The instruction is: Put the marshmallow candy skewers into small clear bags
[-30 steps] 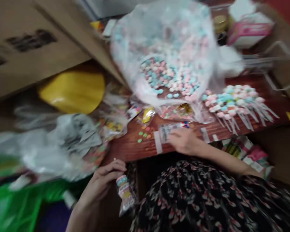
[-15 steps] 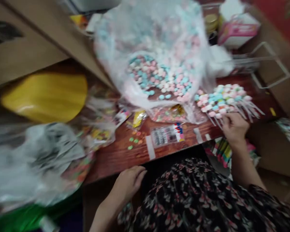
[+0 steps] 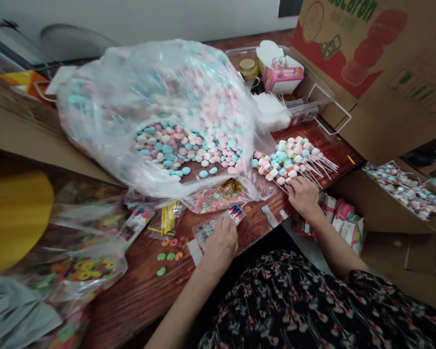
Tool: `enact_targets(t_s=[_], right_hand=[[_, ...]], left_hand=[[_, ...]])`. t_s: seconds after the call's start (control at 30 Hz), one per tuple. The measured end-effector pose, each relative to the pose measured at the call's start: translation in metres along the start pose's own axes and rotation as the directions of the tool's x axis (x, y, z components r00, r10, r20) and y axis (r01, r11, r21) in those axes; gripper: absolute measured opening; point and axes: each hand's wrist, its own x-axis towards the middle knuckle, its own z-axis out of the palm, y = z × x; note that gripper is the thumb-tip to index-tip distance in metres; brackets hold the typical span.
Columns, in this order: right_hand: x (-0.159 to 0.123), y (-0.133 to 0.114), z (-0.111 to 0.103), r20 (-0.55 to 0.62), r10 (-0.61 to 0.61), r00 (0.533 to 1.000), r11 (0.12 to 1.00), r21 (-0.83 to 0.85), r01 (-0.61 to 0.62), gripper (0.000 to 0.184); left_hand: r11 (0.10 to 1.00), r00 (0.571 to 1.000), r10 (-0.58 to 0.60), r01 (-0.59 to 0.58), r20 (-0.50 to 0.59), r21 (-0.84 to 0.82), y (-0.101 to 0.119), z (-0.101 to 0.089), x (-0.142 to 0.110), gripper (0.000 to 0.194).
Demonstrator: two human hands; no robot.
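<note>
My left hand (image 3: 221, 249) sits at the near edge of the wooden table (image 3: 131, 300), fingers bunched narrow on a clear packet (image 3: 205, 233), though I can't tell whether they grip it. My right hand (image 3: 303, 196) lies open, fingers slightly spread against the sticks of the pastel candy pops (image 3: 290, 160). The bulging plastic bag of candies (image 3: 167, 106) crowds the far side. Bare wood leaves room left of my wrist, around a few green candies (image 3: 161, 271).

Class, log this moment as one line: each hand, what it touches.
left hand: on clear plastic packet | right hand: at sticks of pastel candy pops
</note>
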Motion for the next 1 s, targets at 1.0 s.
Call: enact_targets(t_s=[1.0], right_hand=[[-0.016,0.012,-0.043,0.048,-0.346,0.937,0.839,0.463,0.286,0.014]], left_hand=[[0.966,0.958,-0.154,0.095,-0.242,-0.239,-0.013,0.006,-0.03,0.018]])
